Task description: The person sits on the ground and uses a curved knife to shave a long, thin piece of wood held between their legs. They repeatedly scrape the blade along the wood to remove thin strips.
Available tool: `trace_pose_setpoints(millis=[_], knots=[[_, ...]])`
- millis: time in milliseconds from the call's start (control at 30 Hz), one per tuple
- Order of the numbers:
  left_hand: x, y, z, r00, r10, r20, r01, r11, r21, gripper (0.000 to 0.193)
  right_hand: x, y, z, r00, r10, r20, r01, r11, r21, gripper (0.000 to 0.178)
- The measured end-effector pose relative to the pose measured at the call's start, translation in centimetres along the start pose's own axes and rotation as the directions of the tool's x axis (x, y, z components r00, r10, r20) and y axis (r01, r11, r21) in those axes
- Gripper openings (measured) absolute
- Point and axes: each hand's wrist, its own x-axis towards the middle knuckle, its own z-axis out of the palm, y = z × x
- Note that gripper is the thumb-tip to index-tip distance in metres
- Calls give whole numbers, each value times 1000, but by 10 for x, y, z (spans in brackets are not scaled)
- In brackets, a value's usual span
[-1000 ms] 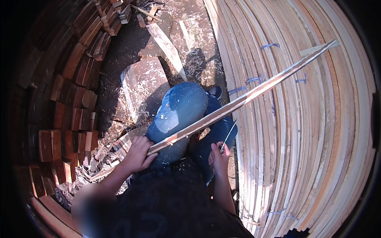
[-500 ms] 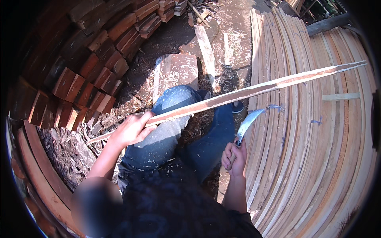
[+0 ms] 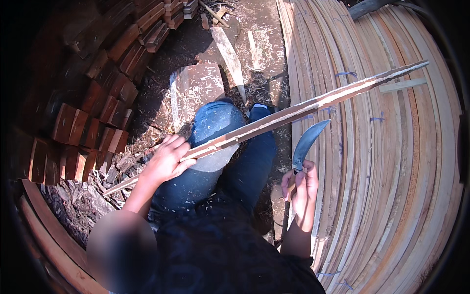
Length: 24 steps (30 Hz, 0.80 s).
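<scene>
Across my thigh lies a long, rough-edged wooden strip (image 3: 274, 119), its far end rising to the right above the stacked boards. My left hand (image 3: 169, 159) is closed around the strip near its lower left end. In my right hand (image 3: 302, 188) is a knife (image 3: 308, 142) with a broad curved blade and a light handle. The blade points up and away from me, apart from the strip and just below it. Fingers cover most of the handle. Pale shavings speckle my jeans (image 3: 218, 120).
Long sawn boards (image 3: 362, 196) are stacked along the right. A thin loose slat (image 3: 402, 85) lies across them. Reddish timber blocks (image 3: 93, 122) are piled on the left, above bark scraps (image 3: 83, 206). A flat board (image 3: 198, 88) and a pointed offcut (image 3: 228, 59) lie on the shaving-strewn ground ahead.
My right hand has turned so the knife stands more upright with its blade face darker. The strip has rolled slightly in my left hand's grip. The whole view has shifted.
</scene>
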Motion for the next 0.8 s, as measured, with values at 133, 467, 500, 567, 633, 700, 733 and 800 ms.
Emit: trace_pose_setpoints(millis=[133, 467, 500, 567, 633, 700, 733, 800], knots=[[-3, -13, 6, 997, 71, 15, -70, 997, -26, 37, 10, -19, -13, 997, -68, 39, 70, 997, -42, 18], [-3, -41, 21, 998, 60, -36, -62, 996, -67, 41, 42, -16, -10, 987, 146, 63, -108, 905, -411, 26], [-1, -43, 22, 997, 60, -55, -65, 995, -79, 42, 49, -18, -13, 994, 92, 53, -61, 905, -421, 25], [-1, -44, 20, 1000, 10, 4, -9, 994, -105, 43, 54, -19, -9, 999, -14, -29, -1, 892, -452, 22], [-1, -46, 23, 1000, 2, -5, -3, 993, -121, 43, 56, -13, -2, 1000, -3, -9, 0, 958, -288, 20], [-4, -48, 27, 999, -12, -30, 7, 991, -137, 44, 50, -13, -10, 982, 155, 111, -111, 938, -328, 22], [-4, -47, 26, 999, -21, -42, 16, 990, -139, 45, 50, -19, -11, 934, 279, 223, -125, 840, -528, 23], [-2, -48, 27, 998, -25, -52, 17, 989, -148, 46, 51, -13, -8, 952, 223, 211, -95, 869, -486, 25]])
